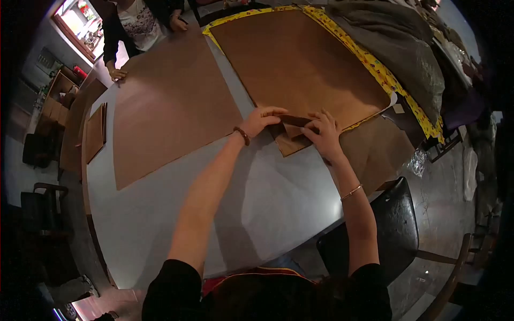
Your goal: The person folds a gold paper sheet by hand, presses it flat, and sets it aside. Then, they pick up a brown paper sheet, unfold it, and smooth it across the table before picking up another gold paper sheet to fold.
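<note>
My left hand (pixel 259 122), with a beaded bracelet at the wrist, pinches one end of a small folded piece of brown paper (pixel 294 121). At its other end, the thumb and fingers of my right hand (pixel 325 135) close on the same paper. Both hands are over the near corner of a large brown sheet (pixel 300 64), which lies on yellow patterned material (pixel 375 68) that shows along its far and right edges. A second large brown sheet (pixel 174 107) lies flat to the left.
A grey tabletop (pixel 225 214) spans the near side. Across it, a person's hand (pixel 117 74) rests by the left sheet. Dark covers (pixel 391 43) are heaped at right, a black chair (pixel 393 214) stands near right, and folded brown pieces (pixel 97 132) lie at the left edge.
</note>
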Tool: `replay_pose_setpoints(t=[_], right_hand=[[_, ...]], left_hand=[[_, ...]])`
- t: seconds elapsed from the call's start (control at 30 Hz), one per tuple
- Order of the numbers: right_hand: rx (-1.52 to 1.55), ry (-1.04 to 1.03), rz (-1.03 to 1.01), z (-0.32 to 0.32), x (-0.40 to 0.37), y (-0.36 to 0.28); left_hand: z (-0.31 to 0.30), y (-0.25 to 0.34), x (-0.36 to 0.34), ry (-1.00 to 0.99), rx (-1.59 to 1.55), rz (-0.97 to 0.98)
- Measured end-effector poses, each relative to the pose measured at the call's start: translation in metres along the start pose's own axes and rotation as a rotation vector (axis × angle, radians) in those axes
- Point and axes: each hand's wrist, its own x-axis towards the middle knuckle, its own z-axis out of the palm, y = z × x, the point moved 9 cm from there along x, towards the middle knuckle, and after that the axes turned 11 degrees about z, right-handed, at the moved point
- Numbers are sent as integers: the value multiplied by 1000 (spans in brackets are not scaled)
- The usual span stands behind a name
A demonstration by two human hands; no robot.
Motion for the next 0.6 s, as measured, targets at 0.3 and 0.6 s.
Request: replay_pose_setpoints(t=[0.3, 0.6], right_hand=[[655, -183, 265, 9, 3, 7], [-91, -49, -30, 15, 6, -1]], left_hand=[[5, 0, 1, 147, 260, 11], [10, -1, -3, 67, 117, 52]])
